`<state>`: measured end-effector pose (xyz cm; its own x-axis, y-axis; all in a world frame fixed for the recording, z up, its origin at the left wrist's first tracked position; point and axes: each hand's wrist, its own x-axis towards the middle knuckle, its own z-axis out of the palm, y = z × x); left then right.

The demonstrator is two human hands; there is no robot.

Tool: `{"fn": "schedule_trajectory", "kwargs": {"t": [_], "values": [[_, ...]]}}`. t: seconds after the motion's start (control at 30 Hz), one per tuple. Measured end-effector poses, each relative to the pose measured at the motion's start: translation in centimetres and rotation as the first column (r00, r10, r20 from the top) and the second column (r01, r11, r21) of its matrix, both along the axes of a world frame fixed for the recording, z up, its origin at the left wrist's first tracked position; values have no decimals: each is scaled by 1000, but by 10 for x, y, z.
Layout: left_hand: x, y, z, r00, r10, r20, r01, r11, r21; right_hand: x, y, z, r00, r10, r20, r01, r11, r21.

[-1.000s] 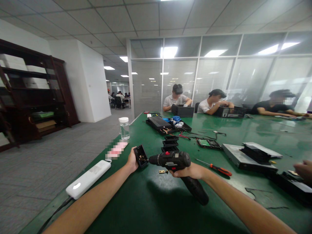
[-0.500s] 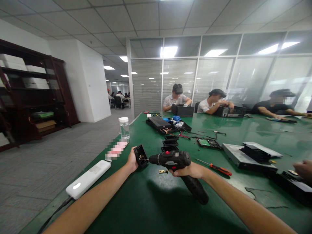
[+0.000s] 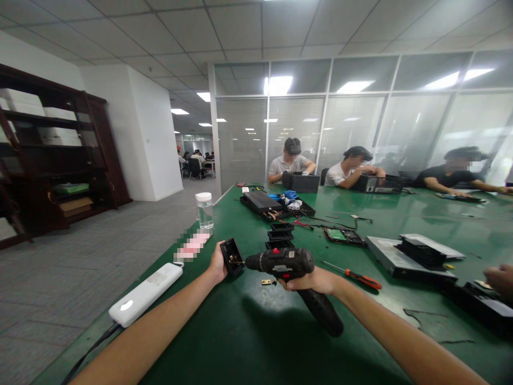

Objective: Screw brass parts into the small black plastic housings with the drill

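Observation:
My left hand [image 3: 217, 263] is closed round a small open black plastic case [image 3: 231, 256], held on edge over the green table [image 3: 248, 331]. My right hand [image 3: 310, 280] grips a black cordless electric screwdriver [image 3: 285, 263] with a red switch. Its bit points left and its tip sits inside the case. The tool's battery handle [image 3: 323, 315] slants down toward me. A small brass part [image 3: 266, 282] lies on the table just under the tool.
A white power strip [image 3: 145, 293] lies at the table's left edge, a clear bottle [image 3: 204, 210] behind it. Black case shells [image 3: 280, 235], an orange screwdriver [image 3: 355, 276], a circuit board [image 3: 340, 236] and flat black devices [image 3: 409, 256] lie beyond. Another person's hand [image 3: 499, 279] shows at right. Three people sit at the far end.

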<state>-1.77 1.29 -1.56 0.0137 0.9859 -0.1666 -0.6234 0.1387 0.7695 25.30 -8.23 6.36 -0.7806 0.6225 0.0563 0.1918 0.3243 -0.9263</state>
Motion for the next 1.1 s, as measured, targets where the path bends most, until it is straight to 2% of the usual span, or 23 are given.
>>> {"fn": "schedule_trajectory", "kwargs": {"t": [0.73,1.1], "values": [[1,-3,4,1000,4,14,-3,999,-36,0,1,-1,1000,26,-11,-26,1000,10],[0,1,-1,1000,13,4,-13,1000,2,0,-2,1,1000,15,9,-15,999,46]]}}
